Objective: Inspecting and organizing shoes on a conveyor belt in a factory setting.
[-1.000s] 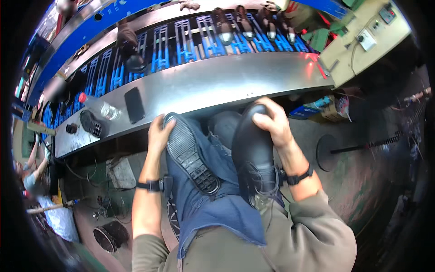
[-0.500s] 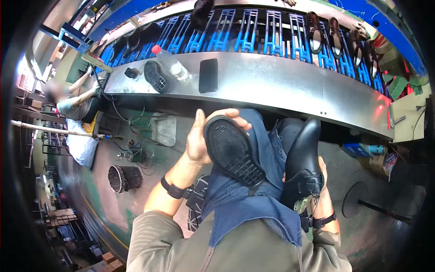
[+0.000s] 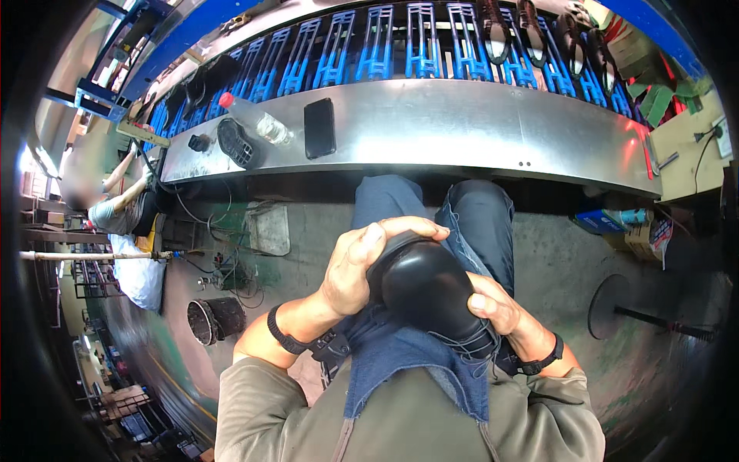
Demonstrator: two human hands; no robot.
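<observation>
Above my lap, a black leather lace-up shoe (image 3: pixel 427 285) points its rounded toe upward and away from me. My right hand (image 3: pixel 496 306) grips its right side, thumb on the leather near the laces. My left hand (image 3: pixel 356 266) is closed round a black rubber sole (image 3: pixel 379 271), fingers curled over the toe end. The sole lies along the shoe's left and far side; how closely the two fit there is hidden. On the metal bench (image 3: pixel 431 127) ahead are another black sole (image 3: pixel 235 143), a clear bottle with a red cap (image 3: pixel 265 125) and a dark phone (image 3: pixel 320 128).
Behind the bench runs a row of blue racks (image 3: pixel 375 58), with brown shoes (image 3: pixel 531 35) at right. A black bucket (image 3: pixel 215 319) stands on the floor at left, a round-based stand (image 3: pixel 608 308) at right. Another person (image 3: pixel 123 200) works at far left.
My hands have come together, bringing sole and shoe into contact. The sole has turned, so its tread no longer faces me, and the shoe has moved left. My view has shifted slightly.
</observation>
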